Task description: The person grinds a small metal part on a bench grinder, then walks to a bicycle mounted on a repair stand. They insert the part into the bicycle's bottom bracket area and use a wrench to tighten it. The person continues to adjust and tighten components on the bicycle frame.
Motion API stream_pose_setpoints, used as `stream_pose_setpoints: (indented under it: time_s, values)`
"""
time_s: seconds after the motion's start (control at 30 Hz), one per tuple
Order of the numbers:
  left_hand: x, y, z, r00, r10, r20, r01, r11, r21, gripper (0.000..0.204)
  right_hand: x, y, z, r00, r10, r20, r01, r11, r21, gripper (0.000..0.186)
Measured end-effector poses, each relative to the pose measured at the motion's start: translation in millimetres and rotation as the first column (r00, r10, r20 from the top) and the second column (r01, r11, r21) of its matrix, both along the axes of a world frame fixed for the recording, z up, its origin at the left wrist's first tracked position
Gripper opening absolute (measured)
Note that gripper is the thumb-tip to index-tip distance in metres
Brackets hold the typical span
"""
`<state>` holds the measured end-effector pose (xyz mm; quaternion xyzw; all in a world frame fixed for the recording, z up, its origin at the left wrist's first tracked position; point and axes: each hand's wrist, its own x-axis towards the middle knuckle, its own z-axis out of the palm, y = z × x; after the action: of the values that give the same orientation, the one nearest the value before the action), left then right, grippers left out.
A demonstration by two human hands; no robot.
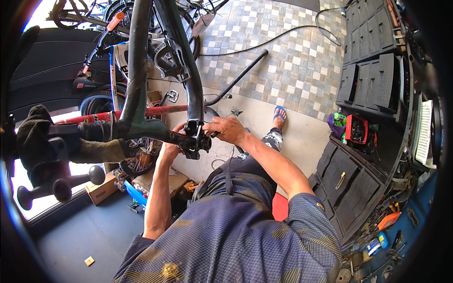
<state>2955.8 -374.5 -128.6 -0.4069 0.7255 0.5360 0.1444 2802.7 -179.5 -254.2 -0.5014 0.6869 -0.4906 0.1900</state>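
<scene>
A dark bicycle frame [140,80] hangs in a repair stand clamp [59,174] padded with cloth at the left. My left hand [172,146] grips the lower part of the frame from behind and beneath, its fingertips partly hidden by the tubing and black metal bracket [192,141] at the joint. Just right of that bracket, my right hand [226,129] has its fingers curled round a small dark piece, too hidden to name. Behind the joint run a red tube [167,110] and a long black curved tube [240,75].
Other bicycles [118,61] crowd the upper left; cardboard boxes [99,188] sit below. Black storage bins [373,82], a red bin of small parts [356,129] and a tool wall [401,231] line the right. A cable [278,35] crosses the tiled floor.
</scene>
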Motion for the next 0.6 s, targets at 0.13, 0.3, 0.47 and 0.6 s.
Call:
stream_pose_setpoints:
  time_s: [0.13, 0.3, 0.47, 0.6]
  values:
    - [-0.7, -0.1, -0.8, 0.999, 0.048, 0.001, -0.048, 0.997, 0.062, 0.051, -0.7, 2.3, -4.3, 1.0, -0.021, 0.022, 0.021, 1.0, -0.017, 0.025]
    - [-0.7, 3.1, 0.8, 0.999, 0.046, 0.014, -0.047, 0.998, 0.033, 0.05, 3.7, 21.6, -5.2, 0.978, -0.088, 0.189, 0.08, 0.996, 0.048, 0.029]
    - [5.6, 5.1, -13.7, 0.994, 0.02, -0.108, -0.03, 0.995, -0.094, 0.051, 7.3, 34.6, 1.8, 0.987, -0.094, 0.129, 0.097, 0.995, -0.015, 0.039]
    - [11.6, 8.6, -31.7, 0.972, -0.025, -0.235, -0.035, 0.968, -0.247, 0.053, 1.2, 25.7, 5.5, 1.0, 0.014, -0.023, -0.015, 1.0, -0.009, 0.054]
